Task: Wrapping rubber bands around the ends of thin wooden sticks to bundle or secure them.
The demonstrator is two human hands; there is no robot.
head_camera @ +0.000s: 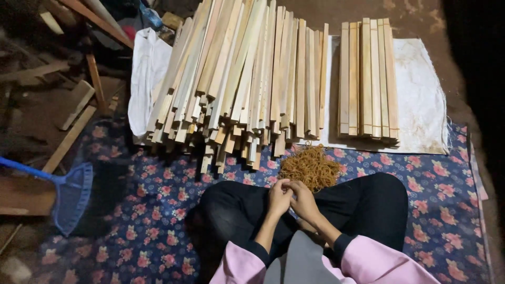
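Sitting low in the middle of the frame, the person's left hand (279,197) and right hand (304,202) meet, fingers pinched together, on what I cannot tell. Just above lies a pile of rubber bands (310,167), likely light, soft and stretchy, easy to pinch. Wooden sticks (236,79) fill the top.

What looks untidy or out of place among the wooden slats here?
The big pile of slats is fanned and uneven, ends jutting onto the floral mat. The small stack lies neat on the white sheet.
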